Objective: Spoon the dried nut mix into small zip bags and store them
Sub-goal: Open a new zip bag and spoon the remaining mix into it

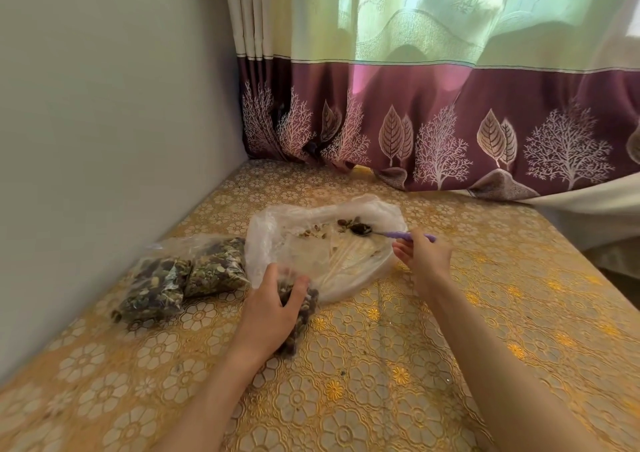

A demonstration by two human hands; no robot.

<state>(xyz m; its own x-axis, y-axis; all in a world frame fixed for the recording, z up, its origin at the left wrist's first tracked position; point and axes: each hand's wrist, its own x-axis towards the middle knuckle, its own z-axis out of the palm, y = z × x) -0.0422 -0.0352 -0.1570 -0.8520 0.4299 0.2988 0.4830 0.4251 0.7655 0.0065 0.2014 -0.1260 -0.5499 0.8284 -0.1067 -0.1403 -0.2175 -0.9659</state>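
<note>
- On the surface [381,365], covered with a yellow floral lace-pattern cloth, a large clear plastic bag [322,254] lies flattened and open, nearly emptied; judged the source of the nut mix
- Remaining nut mix [346,225]: a thin scatter at the far side of the large bag, just beside the spoon bowl
- Right hand [424,255]: grip pinched on the purple handle of a spoon [362,229]; the dark bowl sits inside the large bag with some mix on it. Handle held low and nearly flat, probably to scrape the last pieces together
- Left hand [273,306]: grip curled round the top of a small zip bag [303,316], partly filled with dark mix. It rests on the surface at the near edge of the large bag, likely kept close so the spoon travels a short way. Whether its mouth is open cannot be told; fingers cover it
- Two filled small bags [180,278] lie side by side to the left, near the wall [104,139], apart from the work area; judged set aside as finished, not yet stored
- Curtain [450,122] hangs at the far end, its hem touching the surface
- Judgement: late stage, last bag being topped up
- Risk: thin film could shift under the spoon and spill pieces onto the cloth
</note>
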